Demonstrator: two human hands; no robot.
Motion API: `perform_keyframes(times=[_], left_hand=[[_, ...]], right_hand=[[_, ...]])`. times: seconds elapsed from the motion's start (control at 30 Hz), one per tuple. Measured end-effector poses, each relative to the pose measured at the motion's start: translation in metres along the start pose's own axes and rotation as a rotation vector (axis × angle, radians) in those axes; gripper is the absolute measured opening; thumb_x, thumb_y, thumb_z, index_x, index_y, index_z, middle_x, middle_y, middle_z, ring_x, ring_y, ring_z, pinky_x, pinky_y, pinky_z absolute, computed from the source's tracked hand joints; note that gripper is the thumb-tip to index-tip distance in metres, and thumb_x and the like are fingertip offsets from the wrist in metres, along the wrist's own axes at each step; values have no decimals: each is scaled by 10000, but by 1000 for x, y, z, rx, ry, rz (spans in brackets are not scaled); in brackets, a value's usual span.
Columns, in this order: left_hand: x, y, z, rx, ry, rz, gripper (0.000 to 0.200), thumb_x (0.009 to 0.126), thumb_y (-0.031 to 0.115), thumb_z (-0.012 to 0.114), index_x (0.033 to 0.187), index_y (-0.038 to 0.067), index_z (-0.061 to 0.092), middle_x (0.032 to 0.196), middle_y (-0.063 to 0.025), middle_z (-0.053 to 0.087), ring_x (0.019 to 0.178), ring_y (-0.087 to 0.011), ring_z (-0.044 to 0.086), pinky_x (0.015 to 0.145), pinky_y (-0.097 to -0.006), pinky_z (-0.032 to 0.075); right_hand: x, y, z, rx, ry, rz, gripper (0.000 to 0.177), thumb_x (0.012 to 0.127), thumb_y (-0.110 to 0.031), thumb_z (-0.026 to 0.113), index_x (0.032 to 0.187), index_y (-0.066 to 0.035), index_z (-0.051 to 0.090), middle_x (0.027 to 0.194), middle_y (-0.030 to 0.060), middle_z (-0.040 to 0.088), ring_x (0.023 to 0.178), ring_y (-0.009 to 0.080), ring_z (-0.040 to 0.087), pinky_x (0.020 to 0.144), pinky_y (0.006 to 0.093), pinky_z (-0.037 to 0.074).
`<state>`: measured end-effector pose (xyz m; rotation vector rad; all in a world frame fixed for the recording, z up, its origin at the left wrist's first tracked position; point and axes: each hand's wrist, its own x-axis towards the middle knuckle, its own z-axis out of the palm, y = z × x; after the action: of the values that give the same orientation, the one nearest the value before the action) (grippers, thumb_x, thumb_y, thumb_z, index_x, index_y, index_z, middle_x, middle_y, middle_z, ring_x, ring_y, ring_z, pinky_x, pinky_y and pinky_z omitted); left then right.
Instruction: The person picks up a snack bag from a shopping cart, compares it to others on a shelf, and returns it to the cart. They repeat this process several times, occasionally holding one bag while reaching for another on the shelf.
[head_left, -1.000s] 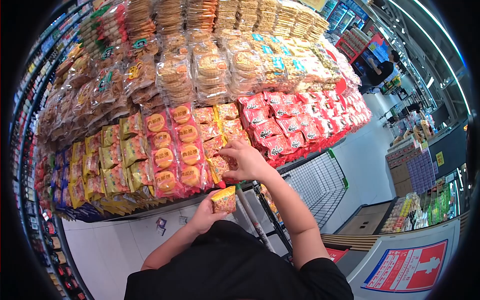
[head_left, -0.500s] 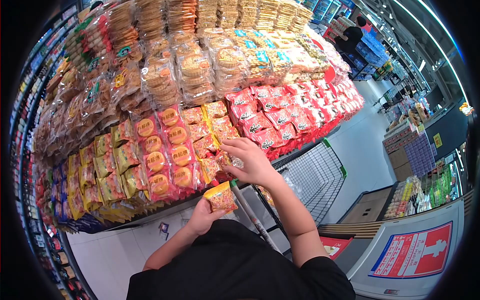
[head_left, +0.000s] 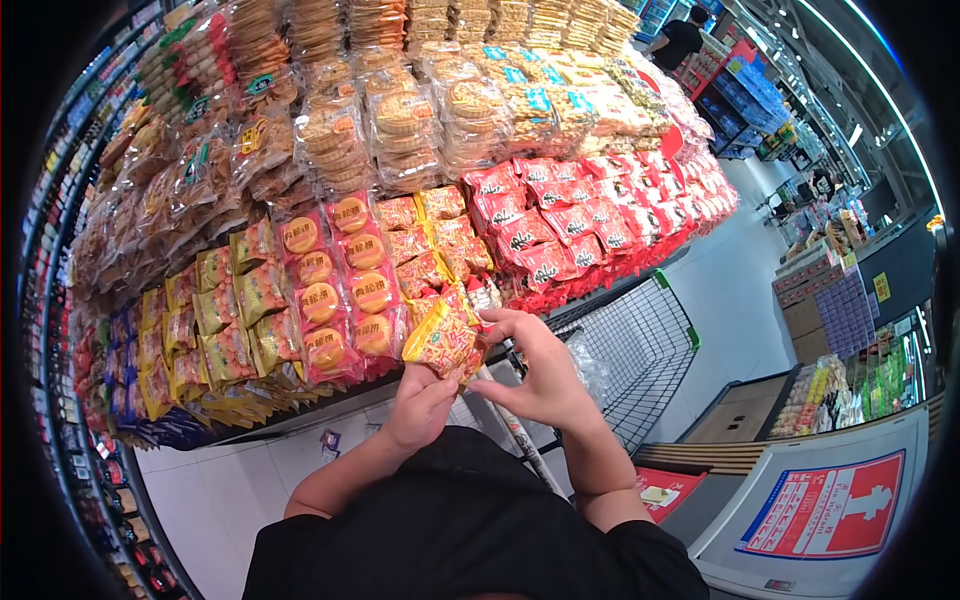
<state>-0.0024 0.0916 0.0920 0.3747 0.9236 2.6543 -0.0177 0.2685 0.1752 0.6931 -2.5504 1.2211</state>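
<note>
Your left hand (head_left: 420, 408) grips orange snack packet (head_left: 443, 340); your right hand (head_left: 540, 378) pinches its upper edge. Red packets (head_left: 560, 240) behind, wire cart (head_left: 640, 345) beside.

Your snack packet (head_left: 443, 338) is a small, sealed yellow-and-orange pillow bag with red print. It sits tilted at chest height with one corner pointing up. Your left hand (head_left: 420, 405) grips it from below, and your right hand (head_left: 545, 378) touches its right edge.
</note>
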Motion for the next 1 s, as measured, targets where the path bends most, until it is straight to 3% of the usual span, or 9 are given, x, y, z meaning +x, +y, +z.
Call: perform_keyframes(times=[0.17,0.27,0.4,0.47,0.5,0.6,0.77,0.83,1.0], left_hand=[[2,-8,1,-41,-9,-34,818,823,89,551,1530,13,146,1559,-150,277,1459,-276,272,1202,-430,203],[8,-12,-2,-49,-74,5,886,789,57,543,1546,30,82,1578,-148,224,1481,-275,216,1210,-420,171],[11,-5,4,362,-136,25,875,808,-17,491,1539,-38,9,1584,-210,196,1500,-328,163,1222,-448,120],[14,3,-1,1436,-214,173,759,815,11,525,1496,-95,206,1550,-278,248,1465,-405,232,1203,-501,164],[17,2,-4,1767,-209,308,619,785,18,567,1377,-99,432,1490,-301,352,1433,-435,285,1190,-532,176],[27,1,-11,2138,-115,353,527,834,118,578,1309,-99,505,1409,-299,471,1384,-408,389,1161,-559,232],[48,-6,-23,2338,31,374,485,889,134,520,1332,-64,507,1395,-251,511,1356,-362,441,1180,-541,217],[52,-6,-24,2484,-16,142,494,901,149,511,1355,-48,498,1404,-237,512,1367,-363,430,1192,-528,202],[55,-15,-28,2506,61,186,535,855,117,545,1362,-48,490,1345,-234,552,1307,-330,501,1210,-513,167]], right_hand=[[10,-1,15,-148,-78,-15,484,678,-190,819,1040,-22,546,871,98,579,850,296,581,756,392,471],[24,6,11,-299,-100,-84,424,646,-151,796,956,-37,530,825,91,565,823,304,562,726,390,459],[48,39,-2,-219,-146,-94,367,601,-55,717,903,-44,510,784,98,543,806,308,546,700,397,455],[58,61,-4,-205,-195,7,384,606,-39,716,938,-38,521,808,118,562,824,322,567,713,410,471],[60,69,-2,-208,-194,4,384,606,-39,716,938,-38,521,808,118,562,824,322,567,713,410,471],[66,87,8,-202,-202,23,416,617,-30,737,964,-22,508,853,158,607,873,365,588,755,440,487],[62,104,21,-460,-292,-22,496,599,-21,728,1038,-15,499,906,175,626,929,364,596,808,421,493],[62,101,22,-537,-324,-40,447,595,15,687,1007,-21,515,926,154,624,959,333,584,838,396,484],[61,105,32,-685,-378,-45,498,610,-59,778,1039,-28,526,1016,116,637,1008,302,586,874,394,504]])
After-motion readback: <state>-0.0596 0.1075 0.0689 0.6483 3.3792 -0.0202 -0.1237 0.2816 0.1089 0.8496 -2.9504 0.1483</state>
